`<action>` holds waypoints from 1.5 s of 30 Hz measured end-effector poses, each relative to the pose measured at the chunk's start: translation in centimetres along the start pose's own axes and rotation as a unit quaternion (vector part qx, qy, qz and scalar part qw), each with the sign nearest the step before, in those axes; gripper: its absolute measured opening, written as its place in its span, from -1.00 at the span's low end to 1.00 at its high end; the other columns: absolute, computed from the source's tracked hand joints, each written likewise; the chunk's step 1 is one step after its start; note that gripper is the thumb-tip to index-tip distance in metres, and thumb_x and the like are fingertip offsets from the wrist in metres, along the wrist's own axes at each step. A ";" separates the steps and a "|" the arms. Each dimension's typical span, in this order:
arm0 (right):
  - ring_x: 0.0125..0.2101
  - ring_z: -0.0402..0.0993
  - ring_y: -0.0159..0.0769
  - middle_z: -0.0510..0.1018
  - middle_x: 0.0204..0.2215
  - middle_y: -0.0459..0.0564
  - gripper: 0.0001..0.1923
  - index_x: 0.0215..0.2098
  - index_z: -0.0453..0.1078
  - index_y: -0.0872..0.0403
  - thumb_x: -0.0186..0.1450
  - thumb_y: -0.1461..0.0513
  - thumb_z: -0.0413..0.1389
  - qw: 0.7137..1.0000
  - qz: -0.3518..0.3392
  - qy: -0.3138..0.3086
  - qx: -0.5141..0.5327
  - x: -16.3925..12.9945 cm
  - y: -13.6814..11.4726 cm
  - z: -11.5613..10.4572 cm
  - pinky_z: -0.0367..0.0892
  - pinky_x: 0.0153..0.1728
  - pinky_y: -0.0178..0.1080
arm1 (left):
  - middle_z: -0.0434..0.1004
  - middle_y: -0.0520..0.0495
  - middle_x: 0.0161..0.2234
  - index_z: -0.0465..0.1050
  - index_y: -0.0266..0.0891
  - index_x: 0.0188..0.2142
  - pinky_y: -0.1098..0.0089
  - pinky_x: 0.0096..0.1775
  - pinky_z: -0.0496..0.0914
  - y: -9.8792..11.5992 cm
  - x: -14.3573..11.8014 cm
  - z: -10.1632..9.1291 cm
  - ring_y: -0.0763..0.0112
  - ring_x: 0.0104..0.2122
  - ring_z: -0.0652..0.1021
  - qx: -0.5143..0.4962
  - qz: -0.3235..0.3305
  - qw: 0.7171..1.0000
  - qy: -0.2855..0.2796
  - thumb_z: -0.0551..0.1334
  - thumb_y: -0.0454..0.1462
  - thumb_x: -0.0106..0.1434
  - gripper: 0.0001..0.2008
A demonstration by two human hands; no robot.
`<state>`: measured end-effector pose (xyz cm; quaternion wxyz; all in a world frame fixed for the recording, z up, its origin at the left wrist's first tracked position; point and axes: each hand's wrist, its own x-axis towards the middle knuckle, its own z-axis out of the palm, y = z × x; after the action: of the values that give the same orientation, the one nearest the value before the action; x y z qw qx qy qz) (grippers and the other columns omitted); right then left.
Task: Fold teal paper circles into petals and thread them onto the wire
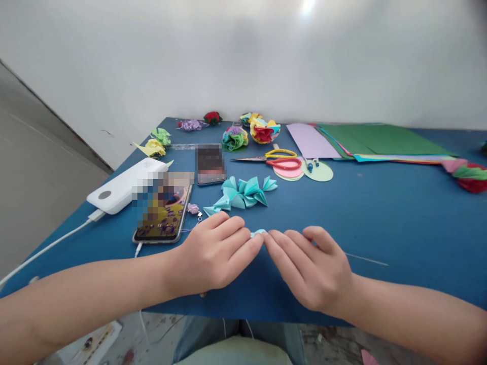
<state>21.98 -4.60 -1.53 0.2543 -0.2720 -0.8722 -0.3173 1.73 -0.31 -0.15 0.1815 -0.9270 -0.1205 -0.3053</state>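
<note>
A small piece of light blue paper (258,233) shows between my fingertips, mostly hidden by them. My left hand (220,251) pinches it from the left. From the other side my right hand (310,263) has its fingers pressed together, their tips meeting the paper at the left hand's fingertips. Just beyond the hands lies a cluster of folded light blue paper pieces (245,192) on the blue table (399,213). Scissors (281,158) with a yellow and a red handle rest farther back.
A phone (163,213) and a white power bank (124,185) with a cable stand left. Another phone (211,165) lies behind. Paper flowers (235,138) line the back, beside stacked coloured sheets (380,139). Paper circles (318,171) lie by the scissors; a red-green flower (472,177) is far right.
</note>
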 end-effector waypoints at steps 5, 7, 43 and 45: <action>-0.35 0.45 -0.19 0.55 -0.27 0.18 -0.75 -0.19 0.41 0.31 0.24 0.35 -0.04 0.999 -0.015 0.002 -0.042 -0.1 -0.2 0.0 0.24 -0.27 -0.11 | 0.53 -0.18 -0.29 0.43 -0.43 -0.25 0.29 -0.34 0.37 0.1 0.1 -0.3 0.23 -0.28 0.51 0.029 0.013 0.999 0.006 0.09 -0.41 0.24 -0.84; -0.34 0.45 -0.19 0.54 -0.24 0.20 -0.73 -0.18 0.41 0.30 0.24 0.33 -0.05 0.998 -0.021 0.001 -0.055 -0.1 -0.2 0.0 0.25 -0.26 -0.11 | 0.53 -0.19 -0.30 0.44 -0.44 -0.26 0.29 -0.36 0.37 0.2 0.1 -0.4 0.22 -0.29 0.51 0.039 0.020 0.999 0.005 0.06 -0.42 0.25 -0.81; -0.29 0.43 -0.13 0.53 -0.26 0.26 -0.68 -0.16 0.40 0.34 0.20 0.25 0.05 0.994 -0.041 -0.042 -0.097 -0.2 -1.2 -0.5 0.24 -0.23 -0.11 | 0.50 -0.20 -0.25 0.49 -0.41 -0.24 0.35 -0.40 0.32 0.2 -0.2 -0.9 0.26 -0.26 0.48 0.125 0.159 0.978 -0.051 0.01 -0.35 0.26 -0.72; -0.29 0.43 -0.14 0.53 -0.27 0.24 -0.68 -0.16 0.41 0.33 0.20 0.26 0.05 0.994 -0.044 -0.038 -0.094 -0.2 -1.1 -0.6 0.24 -0.23 -0.11 | 0.51 -0.20 -0.26 0.49 -0.43 -0.25 0.33 -0.40 0.34 0.2 -0.1 -0.9 0.25 -0.27 0.49 0.105 0.136 0.984 -0.047 0.01 -0.37 0.24 -0.72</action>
<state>21.59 -5.74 -1.69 0.1801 -0.2677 -0.8586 -0.3984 1.25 -0.90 0.40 0.3118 -0.9238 -0.0334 -0.2195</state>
